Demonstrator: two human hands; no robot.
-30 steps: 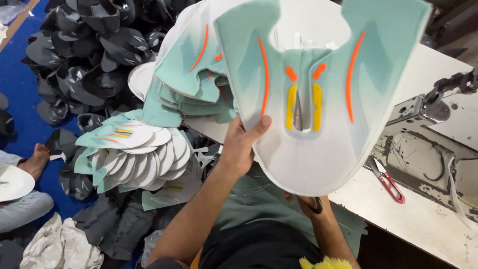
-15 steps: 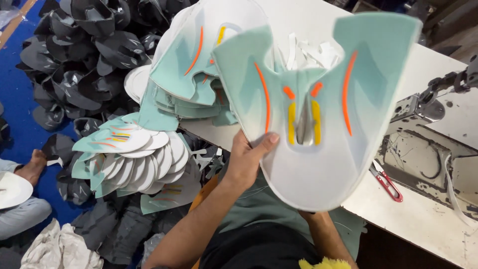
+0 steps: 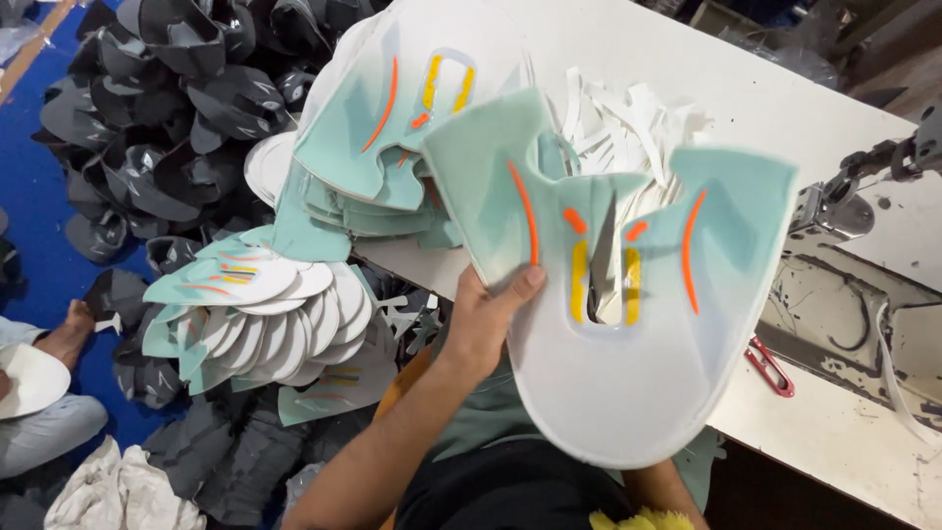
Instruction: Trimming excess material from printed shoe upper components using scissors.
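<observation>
Fingers (image 3: 510, 285) of my left hand (image 3: 486, 319) pinch the mint-and-white shoe upper (image 3: 618, 324) above the counter (image 3: 785, 108), my right hand hidden beneath it, its grip unclear, more uppers (image 3: 392, 128) stacked beyond.

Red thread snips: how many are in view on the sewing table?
1: red thread snips lie on the white table, right of the held shoe upper; others may be hidden beneath.

Shoe upper (image 3: 628, 324) — flat U-shaped panel, mint fading to white at the rounded toe, orange curved stripes, two yellow bars flanking a central slit. Held tilted above the table edge — left thumb on its left side.
</observation>
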